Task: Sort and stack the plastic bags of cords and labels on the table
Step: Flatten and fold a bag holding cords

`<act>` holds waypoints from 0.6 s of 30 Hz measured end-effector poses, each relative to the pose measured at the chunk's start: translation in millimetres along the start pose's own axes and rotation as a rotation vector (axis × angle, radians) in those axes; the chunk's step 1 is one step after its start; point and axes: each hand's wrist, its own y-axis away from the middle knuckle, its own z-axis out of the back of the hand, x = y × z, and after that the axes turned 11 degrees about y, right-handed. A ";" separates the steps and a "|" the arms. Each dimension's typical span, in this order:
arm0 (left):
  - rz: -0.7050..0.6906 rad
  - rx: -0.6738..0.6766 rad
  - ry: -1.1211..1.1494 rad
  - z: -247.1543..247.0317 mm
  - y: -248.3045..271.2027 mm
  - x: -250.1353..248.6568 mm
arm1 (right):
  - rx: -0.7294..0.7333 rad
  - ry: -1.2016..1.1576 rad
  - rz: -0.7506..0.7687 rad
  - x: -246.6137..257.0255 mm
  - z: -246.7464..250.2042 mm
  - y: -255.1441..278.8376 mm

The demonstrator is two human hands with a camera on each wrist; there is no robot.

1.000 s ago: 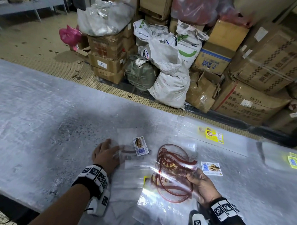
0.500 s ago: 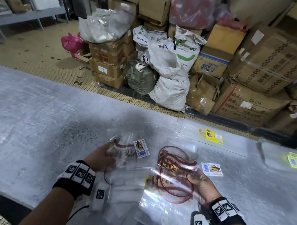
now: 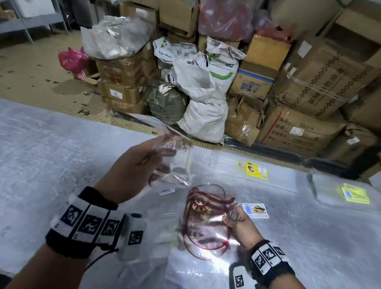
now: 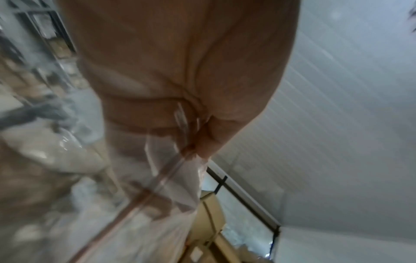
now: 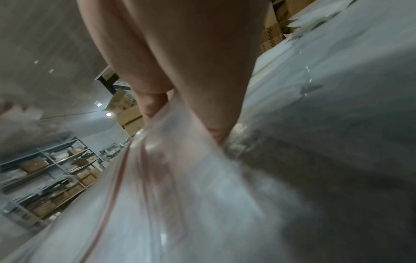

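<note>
My left hand [image 3: 140, 166] holds a clear plastic bag [image 3: 173, 161] raised above the table, blurred by motion; the same bag [image 4: 157, 178] hangs from my pinching fingers in the left wrist view, with a reddish cord inside. My right hand [image 3: 236, 222] pinches the right edge of a second clear bag [image 3: 205, 223] of coiled red cord, which lies on a pile of clear bags [image 3: 179, 275] near the table's front edge; this second bag [image 5: 171, 160] shows under my fingers in the right wrist view. A loose printed label [image 3: 255, 210] lies just right of it.
On the grey plastic-covered table [image 3: 42, 159], further clear bags with a yellow label [image 3: 255, 170] and a yellow-green label [image 3: 355, 193] lie to the right. A small white label [image 3: 166, 191] lies under the raised bag. Cardboard boxes [image 3: 295, 131] and sacks [image 3: 203, 118] stand on the floor beyond.
My left hand gripped a bag that lay flat on the pile and lifted it up and away from me. The right hand stayed on the red-cord bag.
</note>
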 end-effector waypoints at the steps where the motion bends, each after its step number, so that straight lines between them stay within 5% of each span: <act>1: 0.021 0.048 0.076 -7.8 0.7 -2.9 | 0.015 0.025 -0.005 4.1 -0.3 2.5; 6: 0.188 0.226 0.597 -37.0 2.8 20.0 | 0.067 -0.062 -0.033 21.4 0.8 15.4; 9: 0.325 0.215 0.752 -47.6 6.1 62.0 | 0.158 -0.168 -0.004 35.3 1.1 30.2; 11: 0.400 0.130 0.634 -55.1 6.8 94.9 | 0.199 -0.265 -0.042 38.5 1.0 33.4; 15: 0.277 0.012 -0.106 -60.4 5.0 149.6 | 0.178 -0.485 -0.114 17.2 5.9 28.4; 18: 0.316 -0.018 -0.288 -58.4 5.4 171.7 | 0.239 -0.440 -0.098 10.1 7.4 29.3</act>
